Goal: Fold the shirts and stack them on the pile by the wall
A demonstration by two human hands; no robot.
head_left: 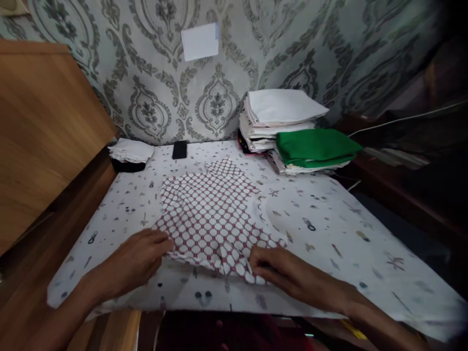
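A white shirt with a red lattice print (212, 209) lies spread on the cloth-covered table (329, 273), its curved neckline toward the right. My left hand (141, 256) is closed on the near left edge of the shirt, fingers pinching the fabric. At the near right edge, my right hand (274, 265) grips the fabric too, and small creases run up from between the hands. The near edge of the shirt looks slightly lifted. My fingertips are partly hidden by the backs of my hands.
Folded white clothes (131, 151) sit at the back left, with a black phone-like object (179, 149) nearby. Stacks of folded clothes stand at the back right, one topped by a green garment (318, 146), another by a white one (285, 105). A wooden cabinet (47, 131) borders the left.
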